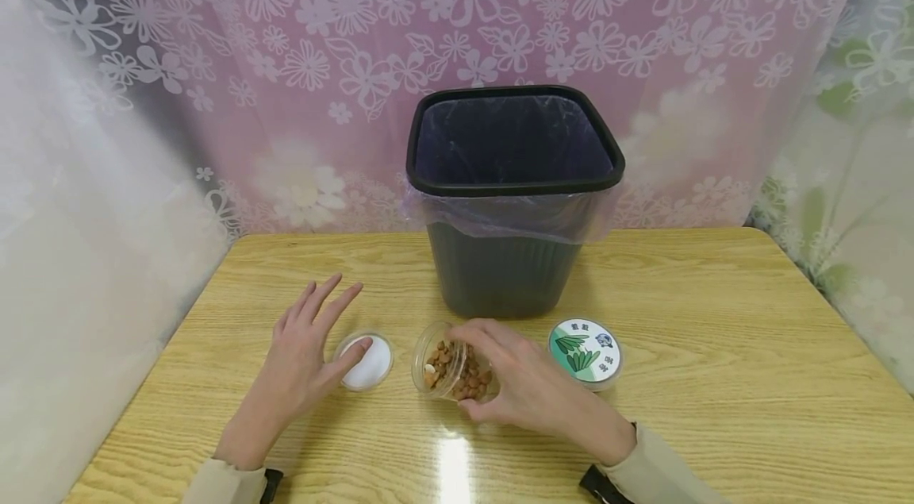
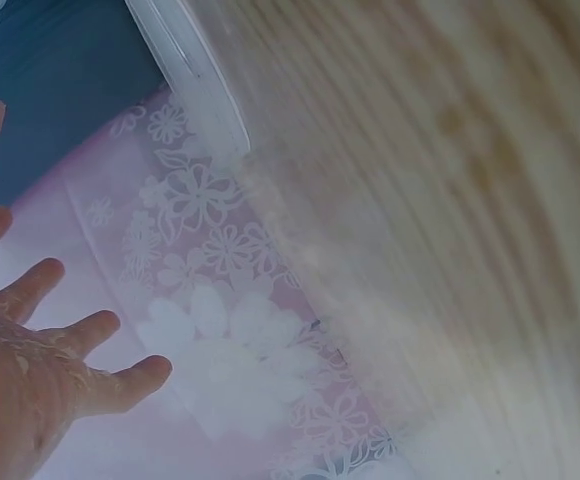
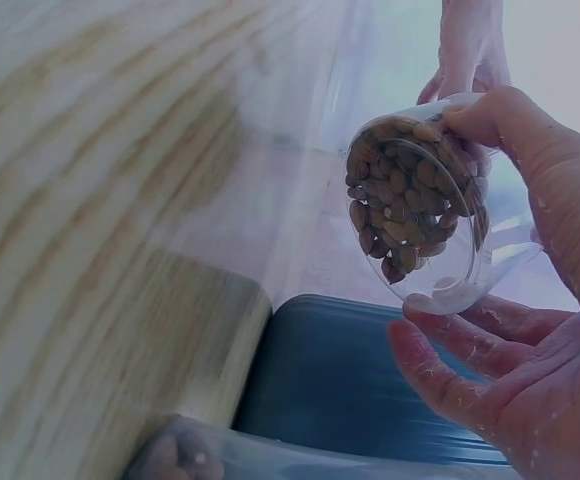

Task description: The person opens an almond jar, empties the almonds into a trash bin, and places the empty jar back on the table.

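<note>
My right hand [image 1: 524,381] grips a clear plastic jar [image 1: 423,353] of almonds [image 1: 471,383], tipped so that its mouth faces left. In the right wrist view, thumb and fingers hold the jar's sides, and the almonds [image 3: 405,200] show through its base. A round lid [image 1: 374,361] with a white inner face lies on the table left of the jar. Over that lid reaches the thumb of my left hand [image 1: 296,357]; its fingers are spread and hold nothing. Whether the thumb touches the lid I cannot tell. Spread fingers of the left hand [image 2: 30,370] also show in the left wrist view.
A dark bin [image 1: 507,274] lined with a thin purple bag [image 1: 514,210] stands behind the jar. To the right sits a second container [image 1: 585,351], its lid printed with green pods. Wood-grain table [image 1: 721,329] lies beneath, with flowered curtains [image 1: 321,91] at the back and sides.
</note>
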`<state>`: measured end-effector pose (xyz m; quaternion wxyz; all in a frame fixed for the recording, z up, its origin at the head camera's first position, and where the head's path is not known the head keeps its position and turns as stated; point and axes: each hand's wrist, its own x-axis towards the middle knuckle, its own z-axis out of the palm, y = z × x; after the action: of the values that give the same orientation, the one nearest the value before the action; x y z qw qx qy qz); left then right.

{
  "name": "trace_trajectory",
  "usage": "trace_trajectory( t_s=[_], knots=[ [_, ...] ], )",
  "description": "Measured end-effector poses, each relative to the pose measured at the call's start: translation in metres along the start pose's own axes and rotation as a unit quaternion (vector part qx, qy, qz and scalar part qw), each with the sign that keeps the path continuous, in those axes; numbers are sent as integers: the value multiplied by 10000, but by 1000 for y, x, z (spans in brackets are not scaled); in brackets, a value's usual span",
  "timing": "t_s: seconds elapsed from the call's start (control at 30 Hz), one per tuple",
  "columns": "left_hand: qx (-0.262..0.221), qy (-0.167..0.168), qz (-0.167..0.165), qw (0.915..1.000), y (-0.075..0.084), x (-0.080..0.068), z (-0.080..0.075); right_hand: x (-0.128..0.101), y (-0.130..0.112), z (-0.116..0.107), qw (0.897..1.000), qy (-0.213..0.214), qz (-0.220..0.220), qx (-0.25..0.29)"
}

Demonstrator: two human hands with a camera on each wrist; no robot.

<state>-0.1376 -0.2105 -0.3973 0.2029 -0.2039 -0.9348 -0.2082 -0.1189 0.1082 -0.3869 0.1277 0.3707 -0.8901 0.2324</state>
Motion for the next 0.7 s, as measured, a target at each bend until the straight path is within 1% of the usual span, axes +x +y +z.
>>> trace_trajectory(
  t_s=[0.23, 0.37, 0.57, 0.7],
  knots=[
    [-26, 51, 71, 10000, 0, 1, -2, 1, 0, -4, 9992, 305, -263, 46],
    [-28, 54, 52, 10000, 2, 1, -3, 1, 0, -6, 9982, 454, -382, 41],
    [76, 91, 79, 9999, 3, 2, -4, 1, 0, -9, 9952, 739, -637, -76],
    [142, 155, 158, 9997, 4, 2, -5, 0, 1, -12, 9943, 837, -651, -46]
  ],
)
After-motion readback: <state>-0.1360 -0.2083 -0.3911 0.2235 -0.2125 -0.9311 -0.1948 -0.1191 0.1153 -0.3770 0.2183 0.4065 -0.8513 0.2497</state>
